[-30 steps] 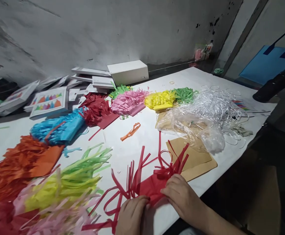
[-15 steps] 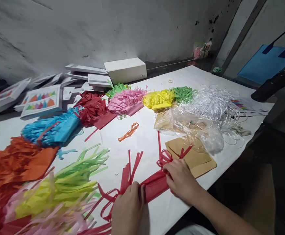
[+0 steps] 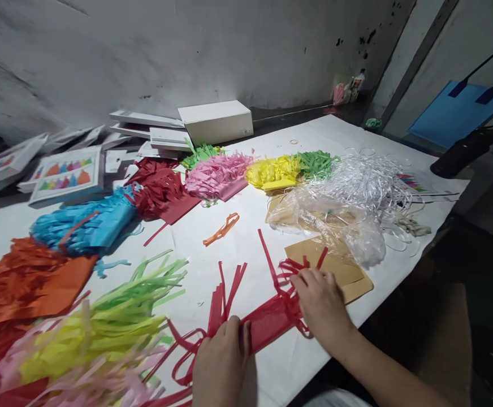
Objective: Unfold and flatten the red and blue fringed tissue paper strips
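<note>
A strip of red tissue paper (image 3: 267, 323) with cut fringes at both ends lies rolled near the front edge of the white table (image 3: 246, 243). My left hand (image 3: 223, 362) presses down on its left end, where red fringes fan out. My right hand (image 3: 320, 302) rests on the right end, fingers in the curled red fringes, over the brown paper envelopes (image 3: 344, 271).
Piles of fringed paper lie around: green and yellow (image 3: 115, 316), orange (image 3: 26, 282), blue (image 3: 85, 223), dark red (image 3: 159, 192), pink (image 3: 216, 175), yellow (image 3: 274, 172). White shredded strips (image 3: 369, 183) and a clear plastic bag (image 3: 335, 220) sit right. White boxes (image 3: 215, 121) stand by the wall.
The red paper went from a loose sheet to a rolled strip. My right hand slid right along it onto the fringes; my left hand moved up onto the left end.
</note>
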`<state>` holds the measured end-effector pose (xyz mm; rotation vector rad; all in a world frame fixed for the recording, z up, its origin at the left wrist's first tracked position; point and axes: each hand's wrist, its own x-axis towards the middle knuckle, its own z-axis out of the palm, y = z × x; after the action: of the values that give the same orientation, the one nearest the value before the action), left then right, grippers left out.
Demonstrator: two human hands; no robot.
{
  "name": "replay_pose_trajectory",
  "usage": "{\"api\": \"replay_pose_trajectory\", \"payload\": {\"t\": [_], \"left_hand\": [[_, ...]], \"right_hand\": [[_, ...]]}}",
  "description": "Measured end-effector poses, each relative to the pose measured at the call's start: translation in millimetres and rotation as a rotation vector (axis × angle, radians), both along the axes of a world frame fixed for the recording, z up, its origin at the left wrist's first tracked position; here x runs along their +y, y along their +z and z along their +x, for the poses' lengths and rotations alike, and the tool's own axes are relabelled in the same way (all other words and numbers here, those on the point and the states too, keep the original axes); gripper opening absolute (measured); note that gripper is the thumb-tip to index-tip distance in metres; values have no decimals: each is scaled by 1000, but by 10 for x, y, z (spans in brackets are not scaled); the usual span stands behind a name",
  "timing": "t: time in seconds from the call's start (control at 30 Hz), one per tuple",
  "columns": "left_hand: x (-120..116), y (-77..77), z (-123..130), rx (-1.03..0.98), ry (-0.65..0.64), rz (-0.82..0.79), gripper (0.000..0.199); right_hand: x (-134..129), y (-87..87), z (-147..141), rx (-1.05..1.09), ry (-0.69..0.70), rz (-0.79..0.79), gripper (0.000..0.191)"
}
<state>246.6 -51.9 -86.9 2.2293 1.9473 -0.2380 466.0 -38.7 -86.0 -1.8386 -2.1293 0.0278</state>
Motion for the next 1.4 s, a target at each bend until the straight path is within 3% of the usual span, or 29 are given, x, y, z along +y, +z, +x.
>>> {"api": "replay_pose_trajectory", "payload": {"t": [0.13, 0.2, 0.27, 0.33, 0.4, 0.47, 0.57, 0.67, 0.73, 0.8, 0.87, 0.93, 1.0, 1.1, 1.2, 1.27, 1.4], "left_hand": [[16, 25, 12, -1, 7, -23, 28], [20, 39, 12, 1, 10, -41, 28], [26, 55, 8, 0, 7, -67, 29], [32, 65, 4, 5, 8, -90, 29], [38, 62, 4, 9, 7, -103, 29], [36, 49, 8, 10, 2, -97, 30], [24, 26, 7, 8, 6, -64, 31], [15, 25, -9, -2, 1, -45, 31], [20, 34, -17, -16, -16, -34, 30], [33, 36, -16, -29, -27, -15, 31], [50, 20, -9, -39, -32, 3, 31], [64, -17, -15, -48, -29, 23, 29], [62, -62, -53, -60, -19, 54, 30], [-1, -121, -167, -115, -29, 205, 25], [-133, -174, -240, -250, -307, 541, 24], [-222, -222, -212, -364, -431, 656, 25], [-300, -339, -109, -598, -317, 668, 34]], "right_hand": [[13, 205, 352, -18, -177, 155, 37], [-73, 322, 332, 49, -123, 310, 39], [-209, 355, 147, 161, 151, 396, 36], [-352, 270, -115, 212, 506, 345, 29], [-451, 101, -321, 142, 632, 256, 23], [-469, -70, -363, 60, 494, 194, 20], [-357, -163, -91, 9, 87, 168, 19], [-220, -22, 317, -50, -177, 203, 15], [-196, 115, 458, -31, -237, 292, 17], [-229, 200, 421, 68, -139, 415, 22], [-274, 189, 242, 145, 154, 454, 27], [-288, 90, 19, 138, 461, 412, 29], [-260, -47, -154, 103, 604, 377, 28], [-194, -190, -246, 131, 610, 383, 26], [-181, -203, -234, 240, 565, 336, 24], [-205, -187, -239, 305, 553, 284, 21], [-260, -222, -272, 237, 620, 268, 22]]}}
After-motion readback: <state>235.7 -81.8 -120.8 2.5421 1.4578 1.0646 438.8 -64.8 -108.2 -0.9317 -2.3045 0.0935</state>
